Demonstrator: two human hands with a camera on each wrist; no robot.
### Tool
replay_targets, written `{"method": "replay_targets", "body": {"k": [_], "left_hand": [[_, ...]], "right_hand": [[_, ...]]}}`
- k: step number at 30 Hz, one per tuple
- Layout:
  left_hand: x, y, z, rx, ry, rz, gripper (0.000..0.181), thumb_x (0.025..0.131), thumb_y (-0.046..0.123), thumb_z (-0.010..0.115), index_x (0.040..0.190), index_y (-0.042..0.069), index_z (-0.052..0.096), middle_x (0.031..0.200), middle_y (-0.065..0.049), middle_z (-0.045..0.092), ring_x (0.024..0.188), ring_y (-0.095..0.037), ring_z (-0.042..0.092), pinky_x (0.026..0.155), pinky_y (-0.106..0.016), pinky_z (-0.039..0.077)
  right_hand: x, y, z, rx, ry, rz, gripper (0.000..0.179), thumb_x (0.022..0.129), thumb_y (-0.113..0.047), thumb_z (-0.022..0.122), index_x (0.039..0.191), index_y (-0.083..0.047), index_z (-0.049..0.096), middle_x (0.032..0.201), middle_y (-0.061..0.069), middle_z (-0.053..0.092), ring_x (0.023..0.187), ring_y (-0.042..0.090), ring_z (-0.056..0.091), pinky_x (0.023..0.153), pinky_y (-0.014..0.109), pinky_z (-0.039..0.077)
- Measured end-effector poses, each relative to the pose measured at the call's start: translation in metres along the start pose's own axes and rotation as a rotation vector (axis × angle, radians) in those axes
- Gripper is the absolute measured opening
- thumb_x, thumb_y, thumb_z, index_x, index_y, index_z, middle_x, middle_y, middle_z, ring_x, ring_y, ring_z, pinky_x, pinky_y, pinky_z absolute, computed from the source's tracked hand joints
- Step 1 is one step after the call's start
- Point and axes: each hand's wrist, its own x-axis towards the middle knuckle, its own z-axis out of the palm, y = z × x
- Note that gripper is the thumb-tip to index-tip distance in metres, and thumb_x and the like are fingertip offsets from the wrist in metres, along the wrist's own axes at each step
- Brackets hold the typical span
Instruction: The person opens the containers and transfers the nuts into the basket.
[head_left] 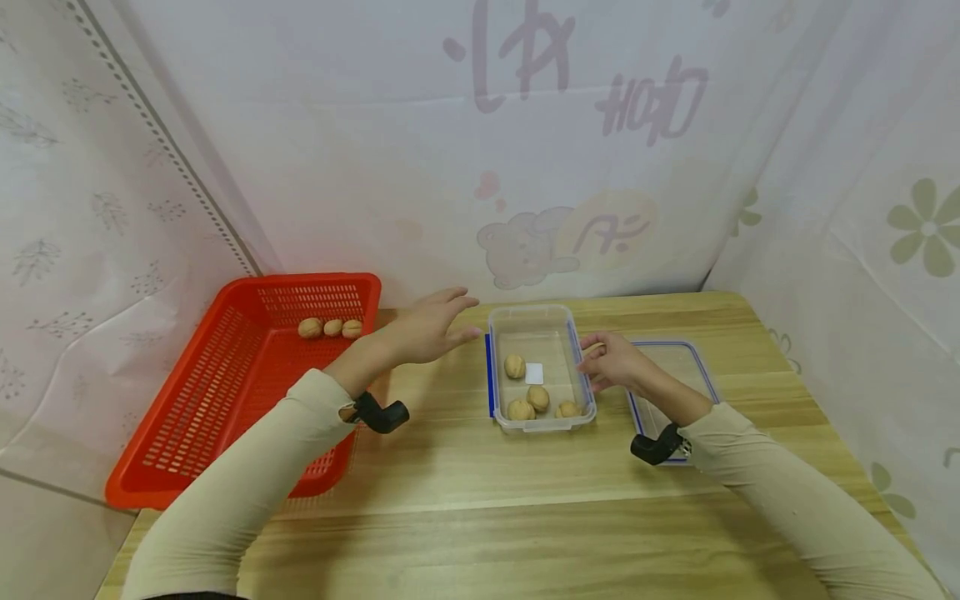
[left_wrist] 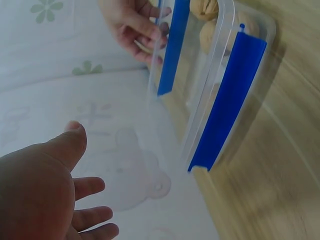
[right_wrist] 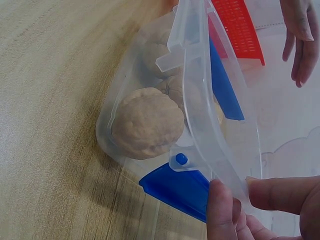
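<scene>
Currently the right hand pinches the side wall of a clear plastic food container, its thumb on one face and its fingers bent against the other, as the right wrist view shows. That container sits on a wood-grain table, without its cover, near the middle of the head view, with four whole walnuts inside: three towards the end nearer the person and one a little farther back, just beside a small white square. A blue side latch hangs down along its left side, and the left wrist view shows another on the opposite side. The left hand is spread wide, thumb well away from the fingers, with nothing in its grasp, between the container and a red slotted plastic basket. Three more walnuts lie in a row at the basket's far end. To the right, partly hidden by the right forearm, a clear lid edged in blue lies on the table, and behind everything hangs a pale printed curtain
</scene>
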Motion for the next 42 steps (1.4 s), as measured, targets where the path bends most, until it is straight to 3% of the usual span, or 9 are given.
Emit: {"method": "replay_targets", "body": {"k": [9,16,22,34,42], "left_hand": [[0.018,0.018,0.013,0.020,-0.044,0.081,0.063,0.103,0.037,0.061,0.152,0.002,0.043,0.160,-0.023,0.034,0.149,-0.037,0.030,0.122,-0.048,0.026],[0.031,0.031,0.020,-0.021,-0.107,0.150,0.061,0.104,0.033,0.061,0.151,-0.001,0.043,0.157,-0.023,0.039,0.148,-0.035,0.034,0.122,-0.044,0.026],[0.041,0.035,0.029,-0.060,-0.148,0.160,0.061,0.105,0.034,0.059,0.151,-0.001,0.043,0.155,-0.019,0.042,0.145,-0.032,0.038,0.120,-0.041,0.031],[0.056,0.043,0.045,-0.130,-0.226,0.126,0.055,0.104,0.033,0.060,0.149,0.004,0.049,0.155,-0.013,0.045,0.147,-0.029,0.036,0.120,-0.041,0.030],[0.069,0.044,0.047,-0.232,-0.288,0.168,0.049,0.101,0.023,0.067,0.142,-0.001,0.055,0.144,-0.016,0.056,0.133,-0.037,0.052,0.111,-0.040,0.043]], "right_hand": [[0.000,0.000,0.000,-0.008,0.004,0.004,0.047,0.098,0.001,0.061,0.139,0.011,0.040,0.105,0.017,0.059,0.081,0.021,0.062,0.072,0.039,0.062],[0.001,0.000,0.000,0.000,0.005,0.011,0.046,0.098,0.002,0.062,0.137,0.010,0.041,0.103,0.016,0.059,0.080,0.020,0.062,0.072,0.039,0.062],[0.000,0.001,0.000,0.004,0.003,0.008,0.047,0.098,0.001,0.061,0.139,0.011,0.040,0.105,0.016,0.059,0.084,0.021,0.061,0.073,0.039,0.062],[0.000,0.000,-0.001,-0.002,0.003,0.003,0.045,0.099,0.001,0.060,0.139,0.011,0.040,0.107,0.017,0.059,0.084,0.022,0.063,0.072,0.038,0.062],[0.001,0.001,0.000,0.004,0.005,0.012,0.044,0.099,0.001,0.061,0.137,0.010,0.041,0.104,0.016,0.061,0.078,0.019,0.062,0.067,0.032,0.061]]}}
